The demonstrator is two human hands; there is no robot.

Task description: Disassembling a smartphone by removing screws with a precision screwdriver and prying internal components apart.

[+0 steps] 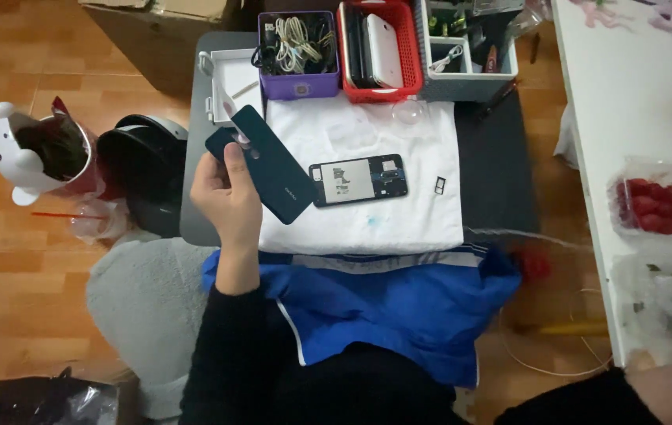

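The left hand [226,193] is closed around a dark teal phone back cover [261,161], thumb pressed on its face, holding it tilted above the left edge of a white cloth [367,228] on a grey table [501,173]. Just right of the cover, an opened phone [358,179] lies flat on the cloth, with a small card tray [439,185] well apart to its right. Along the far edge stand a purple box [298,85] full of tangled cables, a red basket [383,90] holding a white device and dark flat items, and a white bin [466,79] of small tools. A white tray [222,79] sits left of the purple box. Only the right forearm shows at the lower right; the right hand's grip cannot be told.
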